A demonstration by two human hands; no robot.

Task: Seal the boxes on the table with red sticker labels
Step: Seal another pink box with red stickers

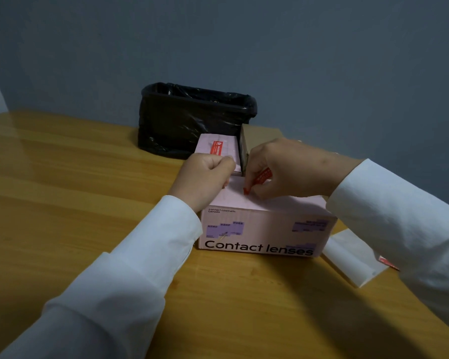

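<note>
A pink box (267,229) printed "Contact lenses" lies on the wooden table (62,193) in the middle of the view. My right hand (285,169) pinches a red sticker label (259,178) over the box's top, the label's lower tip touching the lid. My left hand (205,177) rests curled on the box's top left edge; what its fingers hold is hidden. Behind them a second pink box (218,146) carries a red label (217,147) across its top.
A bin lined with a black bag (192,117) stands at the wall behind the boxes. A brown cardboard box (259,136) stands to its right. White backing sheets (353,257) with a red label (388,263) lie right of the box.
</note>
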